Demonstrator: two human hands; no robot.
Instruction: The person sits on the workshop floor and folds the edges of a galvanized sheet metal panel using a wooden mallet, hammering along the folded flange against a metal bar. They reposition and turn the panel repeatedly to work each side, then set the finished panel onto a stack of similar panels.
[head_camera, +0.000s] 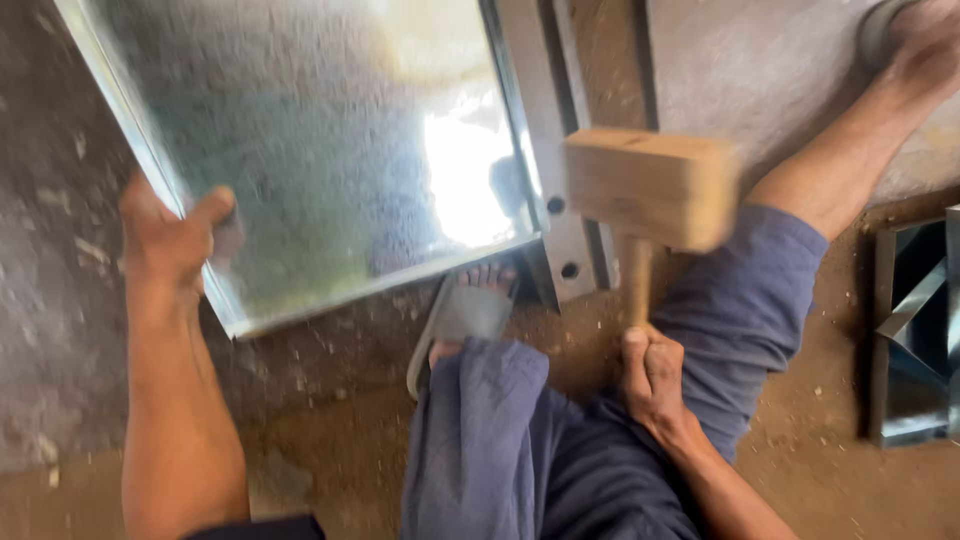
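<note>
The metal sheet (330, 150) fills the upper left of the view, from about nine o'clock round to one o'clock, tilted with its near corner low and its shiny face catching a bright glare; its edges look folded into a narrow rim. It seems thin and light for its size, stiff along the folded rims but likely to flex and dent in the middle, smooth and probably slippery, with edges that could cut, so the rim is the sensible place to grip it. The left hand (175, 245), at nine o'clock, does that: fingers wrapped round the lower left rim, thumb pressed on the face. At three o'clock the right hand (650, 375) is curled tight round the handle of a wooden mallet (650, 190), whose blocky head is raised and blurred just right of the sheet's right edge. A steel bar (560, 230) with holes lies under that edge on the dusty ground (330, 440). A foot in a grey sandal (465, 315) sits at six o'clock below the sheet, another leg stretches toward two o'clock, and a folded metal piece (915, 330) lies at four o'clock
</note>
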